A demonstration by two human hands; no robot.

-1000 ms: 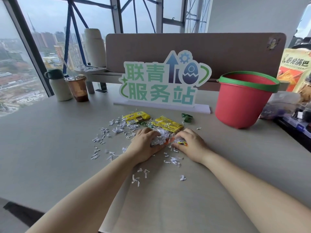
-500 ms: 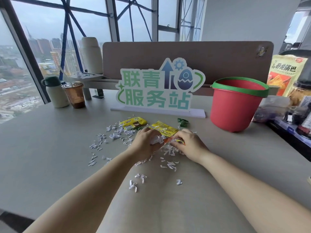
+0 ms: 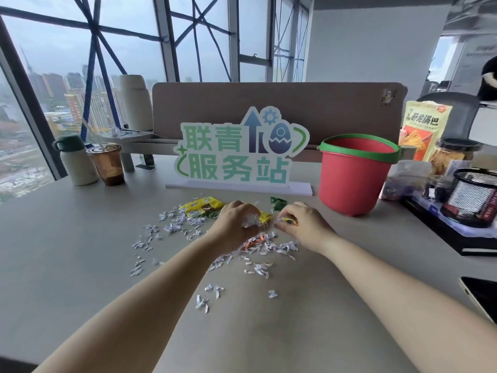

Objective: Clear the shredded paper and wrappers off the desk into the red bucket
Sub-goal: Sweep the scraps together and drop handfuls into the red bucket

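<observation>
Shredded paper (image 3: 252, 247): white slivers strewn over the desk (image 3: 67, 251), thickest just under the hands, thinner trails out toward 9 and 6 o'clock of them. Judged near weightless, limp and loose; likely to sift out of a pinch, so best raked into a heap and scooped from both sides with cupped palms.

Wrappers: yellow wrapper (image 3: 200, 206) flat at 10 o'clock of the left hand, green wrapper (image 3: 277, 203) at 12 o'clock between the hands, orange scrap (image 3: 251, 242) among the shreds. Judged thin, crinkly, slick film; any edge will serve for a hold.

Left hand (image 3: 236, 224): fingers curled tight around a wad of white shreds, a second yellow wrapper pinned beneath the fingertips.

Right hand (image 3: 302, 224): fingers closed over a small bunch of shreds and coloured wrapper at its tip.

Red bucket (image 3: 355, 181): upright, green-rimmed, at 2 o'clock of the hands, near but apart; contents not visible.
</observation>
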